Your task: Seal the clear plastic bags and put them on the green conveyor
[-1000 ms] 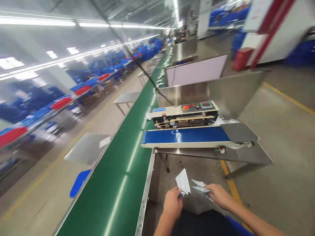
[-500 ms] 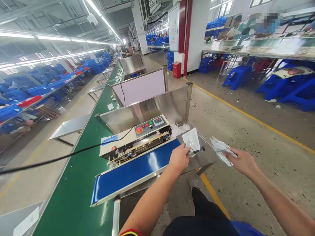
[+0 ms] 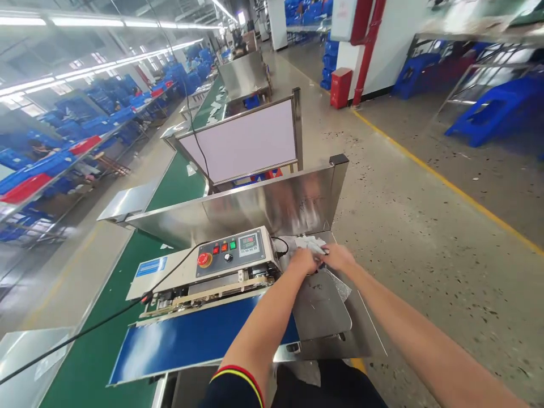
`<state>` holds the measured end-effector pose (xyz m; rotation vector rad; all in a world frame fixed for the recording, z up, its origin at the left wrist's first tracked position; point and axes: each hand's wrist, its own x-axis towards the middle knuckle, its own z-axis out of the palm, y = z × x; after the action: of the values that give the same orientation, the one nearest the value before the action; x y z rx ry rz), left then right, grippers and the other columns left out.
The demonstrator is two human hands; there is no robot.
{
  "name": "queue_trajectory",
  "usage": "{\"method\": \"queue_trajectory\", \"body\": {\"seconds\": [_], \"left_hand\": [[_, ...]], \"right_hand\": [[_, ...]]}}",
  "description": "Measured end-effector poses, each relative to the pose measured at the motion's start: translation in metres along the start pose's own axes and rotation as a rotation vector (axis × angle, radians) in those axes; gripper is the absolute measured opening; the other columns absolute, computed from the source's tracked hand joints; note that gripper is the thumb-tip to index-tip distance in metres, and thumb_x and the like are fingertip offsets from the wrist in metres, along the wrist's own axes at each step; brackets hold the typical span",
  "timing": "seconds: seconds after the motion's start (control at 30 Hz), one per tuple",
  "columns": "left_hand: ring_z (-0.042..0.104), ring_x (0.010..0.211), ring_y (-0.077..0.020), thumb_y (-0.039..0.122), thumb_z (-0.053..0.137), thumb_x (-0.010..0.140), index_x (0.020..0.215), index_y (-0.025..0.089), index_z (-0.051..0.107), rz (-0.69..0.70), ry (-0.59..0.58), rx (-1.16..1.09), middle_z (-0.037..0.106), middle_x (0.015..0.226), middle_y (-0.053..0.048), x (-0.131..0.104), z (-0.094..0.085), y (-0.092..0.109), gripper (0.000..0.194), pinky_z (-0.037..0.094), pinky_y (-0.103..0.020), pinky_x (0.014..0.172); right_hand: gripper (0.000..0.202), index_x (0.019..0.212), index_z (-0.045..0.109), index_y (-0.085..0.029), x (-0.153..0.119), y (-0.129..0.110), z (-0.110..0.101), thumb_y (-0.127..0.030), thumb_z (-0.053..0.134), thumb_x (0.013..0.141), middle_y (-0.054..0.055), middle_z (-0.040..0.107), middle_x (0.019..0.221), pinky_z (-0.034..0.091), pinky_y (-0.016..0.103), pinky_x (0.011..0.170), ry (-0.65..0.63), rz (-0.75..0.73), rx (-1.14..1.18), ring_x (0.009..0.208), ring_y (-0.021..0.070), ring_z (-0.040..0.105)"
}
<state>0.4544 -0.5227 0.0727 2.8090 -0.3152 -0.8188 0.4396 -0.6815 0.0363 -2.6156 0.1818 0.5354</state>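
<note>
My two hands meet over the right end of a metal work shelf, just beyond the sealing machine [image 3: 229,255]. My left hand [image 3: 304,262] is closed, its fingers hidden in part, at the near edge of some silvery-white pouches [image 3: 313,243]. Reaching in from the right, my right hand [image 3: 339,256] pinches the same pouches. How many there are is too blurred to tell. Beneath my left forearm runs the machine's blue conveyor belt [image 3: 191,340]. A grey metal plate [image 3: 325,306] continues from its right end, with a clear plastic piece [image 3: 340,286] beside it.
A steel partition [image 3: 255,204] stands behind the machine, and a white panel [image 3: 242,141] farther back. The green belt [image 3: 97,323] runs along the left. A black cable [image 3: 93,326] crosses it. Blue stools [image 3: 497,110] and a red box [image 3: 340,88] stand across the aisle.
My right hand has moved left with its pouches and met my left hand, both now at the shelf beyond the machine. The view has shifted closer to the machine and tilted down.
</note>
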Motion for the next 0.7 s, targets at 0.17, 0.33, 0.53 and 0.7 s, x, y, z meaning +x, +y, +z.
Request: {"method": "queue_trajectory", "body": {"seconds": [0.17,0.33,0.53,0.7], "left_hand": [[0.070,0.135,-0.0351,0.044,0.060,0.107,0.165,0.014,0.049,0.097,0.128,-0.139,0.073,0.146,-0.021,-0.060,-0.004,-0.015,0.067,0.055,-0.043,0.115],[0.075,0.124,-0.0316,0.039,0.061,0.107,0.151,0.017,0.067,0.229,0.188,-0.325,0.079,0.136,-0.014,-0.135,0.005,-0.045,0.049,0.059,-0.043,0.114],[0.050,0.159,-0.0341,0.035,0.055,0.112,0.165,0.020,0.054,0.378,0.599,-0.483,0.058,0.167,-0.018,-0.184,0.033,-0.065,0.056,0.047,-0.056,0.131],[0.078,0.101,-0.0273,0.048,0.053,0.114,0.116,0.021,0.085,0.316,0.522,-0.890,0.085,0.108,-0.011,-0.201,0.062,-0.064,0.043,0.063,-0.039,0.094]], "right_hand": [[0.068,0.140,0.080,-0.027,0.009,-0.002,-0.011,-0.075,0.046,0.107,0.014,0.082,0.131,0.057,0.040,0.092,-0.025,-0.026,-0.005,0.116,0.0341,0.078],[0.050,0.141,0.078,-0.017,-0.004,-0.011,-0.047,-0.042,0.055,0.105,0.016,0.082,0.129,0.053,0.037,0.094,0.081,-0.088,-0.004,0.119,0.0338,0.075],[0.024,0.094,0.083,-0.027,-0.109,-0.044,-0.071,-0.025,0.060,0.089,0.000,0.079,0.081,0.048,0.030,0.073,-0.101,-0.547,0.160,0.076,0.0206,0.070],[0.050,0.140,0.073,-0.027,-0.183,-0.061,-0.025,-0.037,0.064,0.092,-0.001,0.074,0.078,0.052,0.032,0.065,-0.047,-0.473,0.531,0.061,0.0198,0.062]]}}
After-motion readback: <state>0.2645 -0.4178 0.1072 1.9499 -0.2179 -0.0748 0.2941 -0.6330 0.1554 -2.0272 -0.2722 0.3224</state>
